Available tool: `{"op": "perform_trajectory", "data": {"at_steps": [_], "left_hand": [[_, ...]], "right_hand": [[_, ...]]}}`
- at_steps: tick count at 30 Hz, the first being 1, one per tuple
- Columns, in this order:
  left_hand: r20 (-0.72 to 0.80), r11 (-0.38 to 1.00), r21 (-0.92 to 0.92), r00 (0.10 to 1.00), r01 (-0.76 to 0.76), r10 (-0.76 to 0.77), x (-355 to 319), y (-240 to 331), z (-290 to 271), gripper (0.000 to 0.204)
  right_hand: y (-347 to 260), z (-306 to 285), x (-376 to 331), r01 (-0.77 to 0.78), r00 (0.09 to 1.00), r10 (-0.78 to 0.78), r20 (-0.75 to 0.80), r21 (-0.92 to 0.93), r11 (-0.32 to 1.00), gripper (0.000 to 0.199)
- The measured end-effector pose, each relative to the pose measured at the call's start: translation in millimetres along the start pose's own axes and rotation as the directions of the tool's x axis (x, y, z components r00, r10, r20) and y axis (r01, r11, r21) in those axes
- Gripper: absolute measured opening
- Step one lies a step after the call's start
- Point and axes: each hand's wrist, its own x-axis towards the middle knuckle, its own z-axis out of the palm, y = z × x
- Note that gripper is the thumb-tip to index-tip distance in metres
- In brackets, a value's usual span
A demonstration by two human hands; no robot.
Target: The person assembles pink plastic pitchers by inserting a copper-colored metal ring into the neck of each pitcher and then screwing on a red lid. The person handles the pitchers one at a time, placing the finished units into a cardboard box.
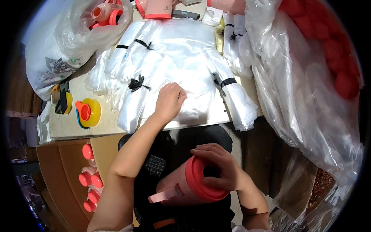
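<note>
My right hand (222,168) grips the red lid rim of a pink plastic jug (184,189) lying tilted on my lap, its handle pointing left. My left hand (169,101) reaches forward onto a pile of clear plastic bags (181,50) spread on the table (71,125), its fingers pinching the top sheet. Bundles of bags tied with black bands lie around that hand.
A yellow tape dispenser (91,112) and a second one (63,102) sit at the table's left. A big clear sack with red lids (328,58) hangs on the right. Another bag with pink jugs (104,13) lies far left. Red-capped bottles (88,178) stand in a box below.
</note>
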Motion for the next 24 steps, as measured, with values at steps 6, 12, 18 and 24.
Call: {"op": "perform_trajectory", "data": {"at_steps": [6,12,18,24], "left_hand": [[-0.018,0.892,-0.338,0.945,0.302,-0.327,30,6,-7,0.020],[0.038,0.998,-0.040,0.998,0.053,-0.052,1,13,-5,0.009],[-0.004,0.930,-0.218,0.953,0.296,-0.304,29,3,-20,0.029],[0.420,0.376,-0.802,0.885,0.465,-0.200,-35,73,-23,0.026]], "right_hand": [[29,-5,34,-0.262,0.893,0.268,-0.362,0.069,0.963,0.019],[20,8,49,-0.238,0.921,0.294,-0.254,0.226,0.944,0.016],[23,14,51,-0.340,0.840,0.406,-0.359,0.235,0.911,0.018],[53,19,48,-0.157,0.705,0.357,-0.612,0.355,0.921,0.016]]}}
